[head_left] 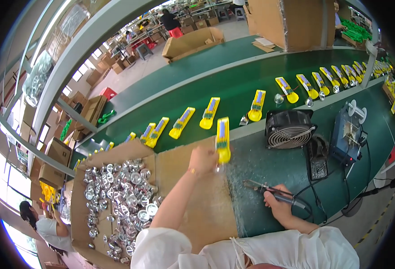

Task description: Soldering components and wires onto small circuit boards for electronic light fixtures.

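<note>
My left hand [203, 160] is closed on the lower end of a yellow plastic housing [223, 140], which carries a purple strip and a small green circuit board. A shiny bit shows just under those fingers, too small to make out. My right hand [278, 202] is wrapped round a soldering iron [276, 192], its tip pointing left over the green bench. To the left of my left forearm, a cardboard box [81, 215] holds many silver reflector cups [119, 193]. Just beyond my left hand, similar yellow housings [211, 113] lie along the green conveyor belt [240, 96].
A black fan [290, 128] with a wire grille stands on the bench. Right of it are a soldering iron stand [317, 159] and a blue device [346, 136] with a solder reel [356, 112]. Cables trail at the right. Another person [54, 228] sits at the far left.
</note>
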A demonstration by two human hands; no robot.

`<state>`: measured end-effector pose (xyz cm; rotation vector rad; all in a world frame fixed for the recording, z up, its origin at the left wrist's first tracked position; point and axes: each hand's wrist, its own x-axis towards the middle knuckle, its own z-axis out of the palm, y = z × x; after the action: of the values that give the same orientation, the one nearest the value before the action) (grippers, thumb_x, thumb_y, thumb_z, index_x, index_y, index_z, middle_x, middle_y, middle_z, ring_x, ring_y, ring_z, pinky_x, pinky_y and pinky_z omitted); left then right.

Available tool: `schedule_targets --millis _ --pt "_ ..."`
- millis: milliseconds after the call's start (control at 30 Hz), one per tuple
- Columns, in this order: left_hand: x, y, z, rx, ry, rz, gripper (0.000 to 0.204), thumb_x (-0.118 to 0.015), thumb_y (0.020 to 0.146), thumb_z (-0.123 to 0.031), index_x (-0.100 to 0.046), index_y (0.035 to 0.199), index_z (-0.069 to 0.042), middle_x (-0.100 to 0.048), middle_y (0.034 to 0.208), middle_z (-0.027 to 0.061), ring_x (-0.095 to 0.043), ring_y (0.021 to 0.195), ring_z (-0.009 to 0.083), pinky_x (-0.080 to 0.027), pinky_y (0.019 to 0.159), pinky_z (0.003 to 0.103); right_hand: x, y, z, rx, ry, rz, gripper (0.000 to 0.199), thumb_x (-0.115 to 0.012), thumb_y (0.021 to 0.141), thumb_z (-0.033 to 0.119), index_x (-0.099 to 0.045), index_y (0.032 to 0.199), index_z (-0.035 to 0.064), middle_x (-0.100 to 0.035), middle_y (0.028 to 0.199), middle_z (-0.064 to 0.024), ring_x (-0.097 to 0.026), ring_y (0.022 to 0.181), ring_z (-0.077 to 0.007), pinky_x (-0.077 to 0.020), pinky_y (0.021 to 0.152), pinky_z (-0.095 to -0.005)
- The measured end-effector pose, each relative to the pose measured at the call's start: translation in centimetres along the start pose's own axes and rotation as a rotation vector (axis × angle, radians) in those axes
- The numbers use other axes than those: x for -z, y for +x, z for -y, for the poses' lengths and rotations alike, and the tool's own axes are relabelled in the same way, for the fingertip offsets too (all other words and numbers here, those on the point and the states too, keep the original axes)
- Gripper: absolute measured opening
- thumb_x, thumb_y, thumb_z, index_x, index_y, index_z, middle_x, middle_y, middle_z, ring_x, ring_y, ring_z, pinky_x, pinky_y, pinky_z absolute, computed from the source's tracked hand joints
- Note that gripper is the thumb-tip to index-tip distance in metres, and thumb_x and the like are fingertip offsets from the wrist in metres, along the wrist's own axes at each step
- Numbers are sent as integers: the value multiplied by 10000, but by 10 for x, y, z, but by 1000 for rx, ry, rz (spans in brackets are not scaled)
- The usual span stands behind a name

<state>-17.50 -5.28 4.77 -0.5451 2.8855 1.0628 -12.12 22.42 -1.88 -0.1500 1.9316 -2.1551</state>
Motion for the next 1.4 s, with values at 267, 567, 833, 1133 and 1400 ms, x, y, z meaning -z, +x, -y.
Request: schedule_targets --millis 267,567,833,1133,1400 --pt "-8 144 -5 -146 509 -618 581 -643 709 -383 -470 1231 -197 -425 1215 142 -485 1042 326 -402 884 405 -6 10 6 -54 50 29 147 -633 784 65 -498 802 11 -599 672 -65 -555 555 -77 -459 493 -225" --pt "0 33 34 -156 347 -146 522 -584 761 -278 -430 1253 -199 -435 1144 173 -519 987 355 -452 831 409 -3 9 6 -40 30 25 149 -640 780 79 -505 798 18 -595 659 -58 -548 544 -76 -452 489 -227" --pt "-15 -175 34 -98 310 -330 717 -659 713 -381 -373 1292 -70 -361 1275 205 -373 1161 370 -323 934 453 -6 7 -2 57 17 46 153 -631 787 99 -502 798 17 -581 644 -58 -533 518 -86 -438 471 -228" --pt "-20 -239 100 -173 722 -462 397 -625 733 -226 -552 1104 -104 -452 1224 118 -345 1193 309 -266 961 449 -10 -1 -1 102 58 57 148 -604 805 101 -484 824 17 -550 620 -61 -501 487 -87 -400 438 -206" --pt "-4 -232 105 -47 839 -691 339 -687 656 -364 -600 863 -109 -521 718 52 -476 735 235 -340 687 382 -13 -14 11 83 12 30 137 -625 791 83 -516 826 9 -564 648 -60 -513 509 -84 -423 458 -214"
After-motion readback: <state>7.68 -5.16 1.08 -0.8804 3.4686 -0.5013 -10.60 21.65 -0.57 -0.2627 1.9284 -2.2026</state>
